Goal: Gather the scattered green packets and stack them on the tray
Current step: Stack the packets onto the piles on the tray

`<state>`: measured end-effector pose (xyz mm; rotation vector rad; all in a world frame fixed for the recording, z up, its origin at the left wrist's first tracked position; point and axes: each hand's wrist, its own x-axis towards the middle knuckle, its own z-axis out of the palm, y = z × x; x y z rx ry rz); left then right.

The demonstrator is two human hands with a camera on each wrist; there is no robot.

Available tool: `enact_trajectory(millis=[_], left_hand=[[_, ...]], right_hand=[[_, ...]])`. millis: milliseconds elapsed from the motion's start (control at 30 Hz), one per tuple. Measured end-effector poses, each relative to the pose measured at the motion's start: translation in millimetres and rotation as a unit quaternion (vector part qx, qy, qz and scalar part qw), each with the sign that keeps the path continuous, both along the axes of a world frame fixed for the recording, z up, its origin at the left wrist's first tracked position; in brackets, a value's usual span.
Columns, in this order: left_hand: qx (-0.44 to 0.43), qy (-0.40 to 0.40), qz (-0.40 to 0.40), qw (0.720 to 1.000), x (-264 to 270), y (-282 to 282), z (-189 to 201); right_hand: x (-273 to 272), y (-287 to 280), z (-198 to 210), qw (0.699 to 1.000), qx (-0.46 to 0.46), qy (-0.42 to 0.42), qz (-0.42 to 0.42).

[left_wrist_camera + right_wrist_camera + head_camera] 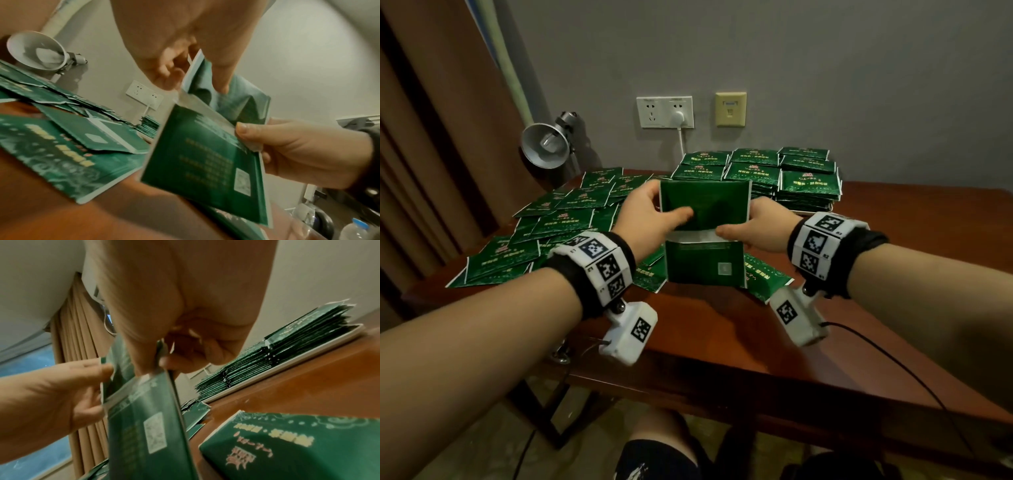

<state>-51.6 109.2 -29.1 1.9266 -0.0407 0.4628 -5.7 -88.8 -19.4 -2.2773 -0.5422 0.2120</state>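
I hold a small bundle of green packets (705, 240) upright above the middle of the table, plain backs towards me. My left hand (654, 209) grips its upper left edge, thumb across the front. My right hand (746, 228) pinches the right side at the white seam. In the left wrist view the bundle (205, 162) hangs between my left hand (191, 73) and right hand (298, 149). Scattered green packets (561, 222) cover the table's left half. Stacked packets (791, 178) fill the white tray (287, 368) at the back right.
A metal clamp lamp (548, 144) stands at the table's back left, beside a brown curtain. A wall socket (665, 111) holds a white plug. Loose packets (767, 277) lie under my hands. A black cable (893, 359) crosses the front right of the brown table (722, 335).
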Motion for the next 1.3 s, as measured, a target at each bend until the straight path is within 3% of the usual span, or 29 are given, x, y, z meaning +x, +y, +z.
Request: enact_trajectory(millis=[167, 233, 367, 433, 533, 667, 1067, 1200, 1300], left_hand=[[0.095, 0.056, 0.024, 0.994, -0.3, 14.6, -17.8], [0.149, 0.074, 0.016, 0.986, 2.1, 20.4, -24.0], [0.307, 0.154, -0.007, 0.939, 1.6, 19.4, -27.5], [0.367, 0.182, -0.009, 0.912, 2.2, 15.5, -26.9], [0.387, 0.198, -0.063, 0.898, 4.6, 6.3, -28.2], [0.474, 0.227, -0.126, 0.841, 13.9, -7.6, -41.9], [0.564, 0.238, -0.084, 0.786, 24.9, -14.8, -49.0], [0.563, 0.249, -0.093, 0.782, 21.1, -16.7, -48.8], [0.563, 0.24, -0.104, 0.784, 19.1, -19.8, -47.8]], right_hand=[[2.0, 1.8, -7.8, 0.998, -0.055, -0.001, -0.022], [4.6, 3.5, -12.1, 0.993, -0.12, 0.011, -0.001], [4.5, 5.6, -16.5, 0.948, -0.311, 0.009, 0.065], [4.3, 3.2, -18.1, 0.935, -0.347, -0.005, 0.069], [5.1, 0.4, -19.2, 0.934, -0.355, -0.026, 0.029], [8.9, -1.4, -27.6, 0.917, -0.398, -0.017, -0.009], [9.6, -22.8, -27.9, 0.883, -0.465, 0.055, -0.008], [16.2, -24.4, -25.0, 0.901, -0.423, -0.088, 0.048], [16.5, -13.0, -30.9, 0.912, -0.389, -0.108, 0.071]])
